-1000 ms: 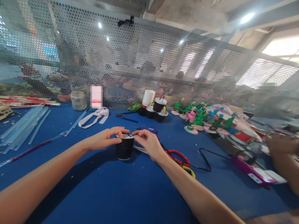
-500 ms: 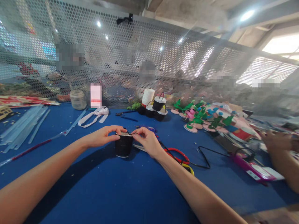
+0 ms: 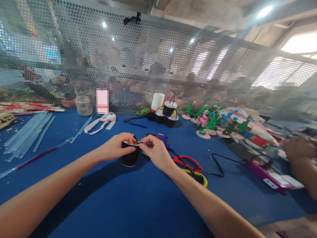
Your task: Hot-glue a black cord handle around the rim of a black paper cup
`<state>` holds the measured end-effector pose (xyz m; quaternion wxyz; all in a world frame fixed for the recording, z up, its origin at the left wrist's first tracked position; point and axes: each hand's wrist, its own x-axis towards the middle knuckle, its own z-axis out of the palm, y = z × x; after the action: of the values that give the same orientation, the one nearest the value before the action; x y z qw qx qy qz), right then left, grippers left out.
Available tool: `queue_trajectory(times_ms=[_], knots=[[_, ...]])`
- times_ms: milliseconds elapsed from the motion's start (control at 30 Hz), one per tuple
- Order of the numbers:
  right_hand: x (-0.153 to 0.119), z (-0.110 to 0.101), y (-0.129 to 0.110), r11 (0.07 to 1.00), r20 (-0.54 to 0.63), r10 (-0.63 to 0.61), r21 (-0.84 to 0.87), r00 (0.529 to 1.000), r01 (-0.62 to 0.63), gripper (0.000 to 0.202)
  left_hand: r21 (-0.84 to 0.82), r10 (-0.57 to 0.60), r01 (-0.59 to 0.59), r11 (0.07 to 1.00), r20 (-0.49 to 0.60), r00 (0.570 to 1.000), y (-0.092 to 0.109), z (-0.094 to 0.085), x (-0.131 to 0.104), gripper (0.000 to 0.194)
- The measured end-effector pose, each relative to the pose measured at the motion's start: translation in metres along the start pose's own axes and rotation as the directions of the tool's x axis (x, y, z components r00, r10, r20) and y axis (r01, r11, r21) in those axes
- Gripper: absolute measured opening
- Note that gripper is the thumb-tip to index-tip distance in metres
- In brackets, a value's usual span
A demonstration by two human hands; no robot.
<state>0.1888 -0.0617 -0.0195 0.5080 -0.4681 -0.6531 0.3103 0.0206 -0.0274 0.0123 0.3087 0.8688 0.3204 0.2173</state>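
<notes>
A small black cup (image 3: pixel 129 158) with a pale rim stands on the blue table in front of me. My left hand (image 3: pixel 117 145) grips it at the rim, with the thumb across its near side and the fingers over the top. On the cup's right, my right hand (image 3: pixel 153 149) pinches a thin black strand (image 3: pixel 140 142) at the rim. A blue glue gun (image 3: pixel 160 137) lies just behind my right hand. Scissors with red and yellow handles (image 3: pixel 190 162) rest to the right, partly under a black cable.
Black cups with handles (image 3: pixel 169 108), white stacked cups (image 3: pixel 158 101), pliers (image 3: pixel 136 123), white ribbon (image 3: pixel 100 123) and a glass jar (image 3: pixel 83 105) stand or lie behind. Clear sticks (image 3: pixel 27 135) lie left. Green figures (image 3: pixel 213 123), a purple power strip (image 3: pixel 272 178) and another person's hand (image 3: pixel 299 148) are right.
My left thumb has moved down and right across the cup's near side. The right hand keeps its pinch at the rim. The view has shifted slightly.
</notes>
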Motion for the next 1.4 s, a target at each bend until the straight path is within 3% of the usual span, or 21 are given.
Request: queue_trajectory(times_ms=[433, 733, 1400], knots=[[-0.003, -0.01, -0.007, 0.995, -0.015, 0.035, -0.091, 0.999, -0.036, 0.014, -0.357, -0.067, 0.08, 0.931, 0.049, 0.997, -0.007, 0.005, 0.0, 0.013], [-0.005, -0.004, -0.003, 0.993, -0.038, -0.021, -0.118, 0.999, 0.016, 0.011, -0.26, -0.07, 0.082, 0.962, 0.052, 0.996, -0.003, 0.004, 0.0, 0.011], [-0.009, -0.002, -0.005, 0.986, -0.054, -0.064, -0.158, 0.996, 0.055, 0.01, -0.276, -0.087, 0.098, 0.956, 0.051, 0.995, 0.002, 0.006, -0.001, 0.007]])
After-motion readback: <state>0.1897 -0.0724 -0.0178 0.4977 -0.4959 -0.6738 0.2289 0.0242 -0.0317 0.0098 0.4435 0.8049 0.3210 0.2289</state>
